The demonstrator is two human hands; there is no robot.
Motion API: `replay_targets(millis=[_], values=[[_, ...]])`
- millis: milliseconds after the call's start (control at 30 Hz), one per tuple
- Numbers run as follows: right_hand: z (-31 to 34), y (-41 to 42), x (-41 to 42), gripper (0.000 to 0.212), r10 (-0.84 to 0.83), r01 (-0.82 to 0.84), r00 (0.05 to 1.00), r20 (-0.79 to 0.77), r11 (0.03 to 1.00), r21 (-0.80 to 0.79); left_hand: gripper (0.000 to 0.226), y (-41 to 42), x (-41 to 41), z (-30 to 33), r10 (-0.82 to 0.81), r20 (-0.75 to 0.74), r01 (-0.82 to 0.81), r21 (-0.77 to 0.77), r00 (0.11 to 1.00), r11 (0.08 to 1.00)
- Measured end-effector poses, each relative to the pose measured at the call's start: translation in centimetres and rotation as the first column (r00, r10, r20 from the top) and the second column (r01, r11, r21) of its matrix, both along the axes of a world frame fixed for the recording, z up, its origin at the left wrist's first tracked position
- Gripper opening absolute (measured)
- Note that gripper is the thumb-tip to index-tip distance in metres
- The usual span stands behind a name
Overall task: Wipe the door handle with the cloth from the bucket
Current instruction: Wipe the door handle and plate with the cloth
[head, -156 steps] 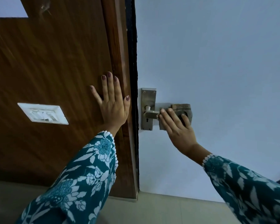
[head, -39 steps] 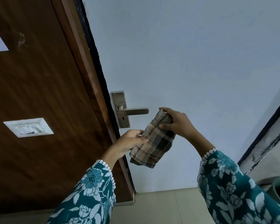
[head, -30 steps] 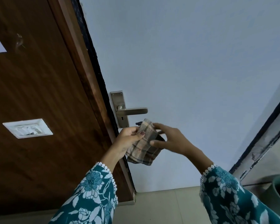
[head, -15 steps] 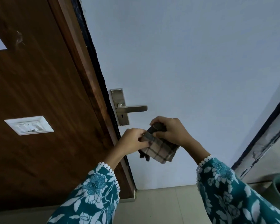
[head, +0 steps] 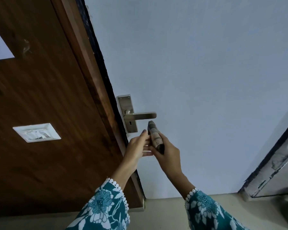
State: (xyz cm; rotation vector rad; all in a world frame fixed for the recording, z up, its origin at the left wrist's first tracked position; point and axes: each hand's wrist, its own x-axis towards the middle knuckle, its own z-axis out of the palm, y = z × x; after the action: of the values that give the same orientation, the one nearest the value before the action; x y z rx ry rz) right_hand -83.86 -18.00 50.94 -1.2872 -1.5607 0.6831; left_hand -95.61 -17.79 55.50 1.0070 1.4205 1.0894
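- The right hand (head: 168, 155) is curling shut around the cloth (head: 155, 136), which is folded up tight into a thick little bundle.
- The left hand (head: 138, 146) is half open, and its fingers are pressing flat against the side of the cloth.
- The cloth is soft and checked, brown and pale, and its top end is poking up just under the door handle (head: 140, 115).
- The handle is a smooth grey metal bar on a tall plate, on the pale door (head: 198, 72).
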Motion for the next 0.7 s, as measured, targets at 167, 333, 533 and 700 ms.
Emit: replay_targets(millis=[167,333,533,700], values=[[0.6,2.3,-0.6,0.040,-0.266,0.244,0.943,-0.200,0.961,-0.129,0.021,-0.4,-3.9,2.4,0.326,-0.386,-0.093,0.512,0.863,0.854],[4.0,7.1,-2.3,0.049,-0.281,0.239,0.956,0.078,0.909,0.342,0.061,2.8,-10.6,6.1,0.798,-0.485,0.066,0.866,0.359,0.496],[4.8,8.9,-5.4,0.054,-0.085,-0.112,0.603,0.793,0.975,0.190,0.092,7.7,-14.3,5.8,0.697,-0.705,0.130,0.709,0.132,0.693],[6.6,10.2,-4.9,0.061,-0.134,-0.176,0.532,0.836,0.948,0.264,0.086,9.7,-14.8,4.1,0.727,-0.687,0.119,0.723,0.020,0.680]])
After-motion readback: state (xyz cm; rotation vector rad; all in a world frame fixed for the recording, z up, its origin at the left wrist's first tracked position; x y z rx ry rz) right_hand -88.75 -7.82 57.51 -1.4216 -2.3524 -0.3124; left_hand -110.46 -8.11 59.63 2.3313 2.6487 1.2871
